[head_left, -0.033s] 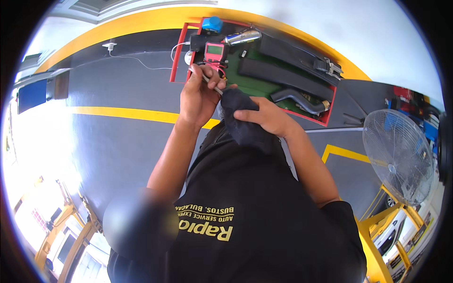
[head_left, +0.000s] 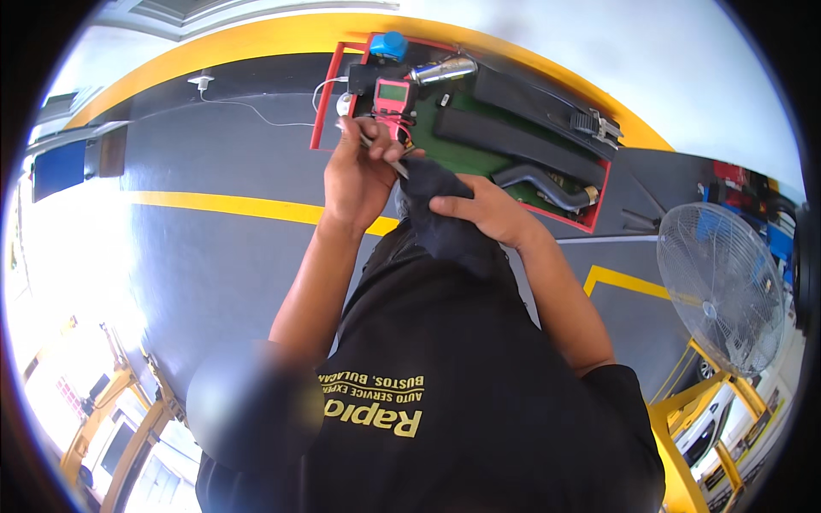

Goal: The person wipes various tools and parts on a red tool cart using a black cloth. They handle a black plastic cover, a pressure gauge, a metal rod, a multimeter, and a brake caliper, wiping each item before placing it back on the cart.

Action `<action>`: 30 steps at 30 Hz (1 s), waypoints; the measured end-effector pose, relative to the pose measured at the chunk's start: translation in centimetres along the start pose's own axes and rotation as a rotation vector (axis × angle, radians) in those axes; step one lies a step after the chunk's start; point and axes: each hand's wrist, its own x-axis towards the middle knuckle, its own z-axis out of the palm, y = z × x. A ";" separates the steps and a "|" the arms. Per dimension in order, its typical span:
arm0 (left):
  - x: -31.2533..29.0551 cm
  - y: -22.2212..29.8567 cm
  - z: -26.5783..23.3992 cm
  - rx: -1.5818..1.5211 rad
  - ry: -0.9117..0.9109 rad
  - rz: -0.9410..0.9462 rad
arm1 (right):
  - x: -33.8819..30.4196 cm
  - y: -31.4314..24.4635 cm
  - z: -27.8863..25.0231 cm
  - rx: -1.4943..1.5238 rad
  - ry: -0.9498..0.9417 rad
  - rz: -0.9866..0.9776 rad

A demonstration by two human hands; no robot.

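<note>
My left hand pinches a thin, light metal rod between thumb and fingers. The rod slants down to the right, and its lower end goes into a black cloth. What the cloth covers there is hidden. My right hand grips the bunched cloth from the right, its thumb lying on top. Both hands are in front of my body, just short of a red-rimmed tray with a green base.
In the tray lie a pink handheld meter, a silver can, a blue-capped item, black padded lengths and a bent black hose. A white cable runs from the left. A large caged fan stands right.
The whole view has shifted very slightly. My left fingers have moved a little at the rod, while both hands keep their holds.
</note>
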 end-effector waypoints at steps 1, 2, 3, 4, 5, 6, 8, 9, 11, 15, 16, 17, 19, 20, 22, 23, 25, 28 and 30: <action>0.4 0.6 0.1 -0.085 0.003 0.040 | 1.0 0.6 -0.9 0.017 0.046 -0.016; 0.9 1.5 0.3 -0.061 0.180 0.126 | 2.1 1.4 -1.9 0.033 0.091 -0.032; 0.7 2.5 -1.0 -0.073 0.176 0.168 | 2.8 2.2 -2.4 0.063 0.128 -0.034; 0.5 4.5 -3.1 -0.087 0.173 0.213 | 3.4 1.9 -2.6 0.090 0.268 -0.032; 0.1 6.4 -4.8 -0.098 0.161 0.260 | 4.6 2.4 -3.6 0.132 0.335 -0.045; -0.8 7.8 -6.0 -0.076 0.196 0.259 | 6.6 3.8 -5.0 0.176 0.402 -0.064; -2.6 9.5 -8.0 -0.028 0.266 0.244 | 11.2 5.3 -6.4 0.283 0.451 -0.068; -3.4 9.5 -8.1 0.003 0.317 0.215 | 13.7 5.6 -6.8 0.344 0.432 -0.054; -4.9 9.3 -7.8 0.072 0.411 0.149 | 19.1 6.8 -7.5 0.257 0.439 -0.055; -6.7 7.3 -7.3 0.282 0.518 0.063 | 27.2 7.9 -5.9 -0.178 0.608 -0.105; -6.9 6.9 -7.2 0.321 0.502 0.050 | 27.9 7.6 -5.0 -0.240 0.673 -0.115; -7.0 6.6 -7.2 0.361 0.484 0.033 | 28.0 7.4 -4.9 -0.197 0.648 -0.124; -7.3 6.2 -6.8 0.455 0.474 0.011 | 27.2 6.5 -4.8 -0.122 0.587 -0.134; -7.2 6.2 -6.6 0.516 0.472 0.000 | 27.6 6.8 -5.2 -0.067 0.587 -0.122; -7.3 6.1 -6.8 0.618 0.479 -0.028 | 25.9 6.8 -5.2 -0.038 0.606 -0.181; -7.2 6.2 -7.0 0.655 0.493 -0.035 | 25.0 6.6 -5.2 -0.023 0.617 -0.210; -6.3 6.2 -7.2 0.730 0.501 -0.060 | 23.6 7.2 -6.0 -0.063 0.694 -0.247; -5.1 5.6 -8.0 0.550 0.541 -0.017 | 18.9 8.1 -5.8 -0.168 0.747 -0.280; -3.4 5.2 -7.5 0.417 0.565 -0.020 | 15.4 7.3 -4.0 -0.213 0.534 -0.283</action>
